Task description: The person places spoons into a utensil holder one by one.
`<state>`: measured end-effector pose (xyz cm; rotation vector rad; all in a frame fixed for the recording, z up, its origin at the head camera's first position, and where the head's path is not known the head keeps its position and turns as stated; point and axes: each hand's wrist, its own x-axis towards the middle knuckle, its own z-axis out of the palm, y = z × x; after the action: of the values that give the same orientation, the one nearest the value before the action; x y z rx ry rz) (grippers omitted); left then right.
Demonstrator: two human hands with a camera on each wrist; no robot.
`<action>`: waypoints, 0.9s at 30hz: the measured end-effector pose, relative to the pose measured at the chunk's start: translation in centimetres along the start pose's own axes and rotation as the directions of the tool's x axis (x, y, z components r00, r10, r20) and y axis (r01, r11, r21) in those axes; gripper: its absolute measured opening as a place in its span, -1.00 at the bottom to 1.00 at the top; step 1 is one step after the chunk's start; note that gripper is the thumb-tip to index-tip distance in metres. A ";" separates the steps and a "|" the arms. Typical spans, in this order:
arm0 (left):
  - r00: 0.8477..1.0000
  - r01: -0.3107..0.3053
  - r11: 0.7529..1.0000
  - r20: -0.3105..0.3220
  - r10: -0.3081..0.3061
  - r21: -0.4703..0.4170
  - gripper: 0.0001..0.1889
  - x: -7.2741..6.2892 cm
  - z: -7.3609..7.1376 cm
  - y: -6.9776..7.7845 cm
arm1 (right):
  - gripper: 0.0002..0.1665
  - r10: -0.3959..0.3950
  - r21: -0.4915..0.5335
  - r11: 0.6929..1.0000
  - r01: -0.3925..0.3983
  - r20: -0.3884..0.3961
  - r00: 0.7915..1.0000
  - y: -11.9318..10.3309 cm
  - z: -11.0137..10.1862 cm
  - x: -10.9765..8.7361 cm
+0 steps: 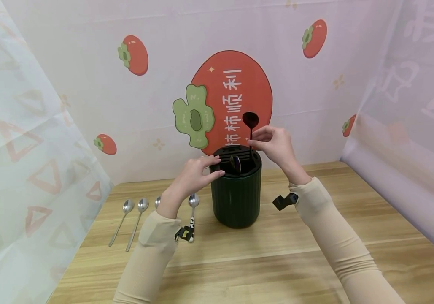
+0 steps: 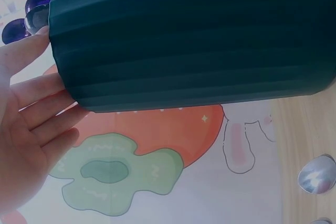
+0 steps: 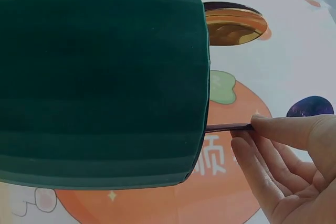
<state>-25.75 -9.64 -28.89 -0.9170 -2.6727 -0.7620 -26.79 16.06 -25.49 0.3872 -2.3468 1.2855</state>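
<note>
Now the right hand [image 1: 273, 144] pinches a dark spoon [image 1: 250, 120] by its thin handle, using thumb and fingers. The spoon's round end points up, and its handle goes down into the top of the green pot [image 1: 235, 200]. The left hand [image 1: 191, 177] touches the pot's rim with its fingers loose and straight. More shiny spoons [image 1: 235, 164] stick up from the pot. On the left, silver spoons [image 1: 142, 205] lie on the wooden tabletop [image 1: 270, 261].
</note>
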 end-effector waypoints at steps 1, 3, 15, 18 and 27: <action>1.000 0.000 1.000 0.001 0.000 -0.001 -0.46 0.0 0.0 0.0 | -0.68 0.001 -0.002 1.000 -0.001 0.002 1.000 0.1 0.0 0.0; 1.000 0.002 1.000 0.001 -0.002 -0.002 -0.46 0.0 0.0 0.0 | -0.69 0.007 -0.004 1.000 -0.007 0.005 1.000 0.2 0.0 0.0; 1.000 0.008 1.000 -0.001 -0.008 0.005 -0.45 0.0 0.1 0.1 | -0.71 0.025 -0.069 0.997 -0.020 0.073 0.997 0.8 0.4 -0.4; 1.000 0.011 1.000 0.000 -0.011 0.005 -0.45 0.0 0.1 0.1 | -0.71 0.026 -0.077 0.997 -0.020 0.076 0.997 1.0 0.6 -0.5; 1.000 0.012 1.000 0.005 -0.012 -0.004 -0.45 -0.1 0.2 0.0 | -0.79 0.033 -0.089 0.996 -0.020 0.144 0.989 1.2 0.2 -0.6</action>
<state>-25.67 -9.57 -29.04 -0.9062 -2.6835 -0.7696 -26.86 16.60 -26.76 0.4369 -2.5280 1.1972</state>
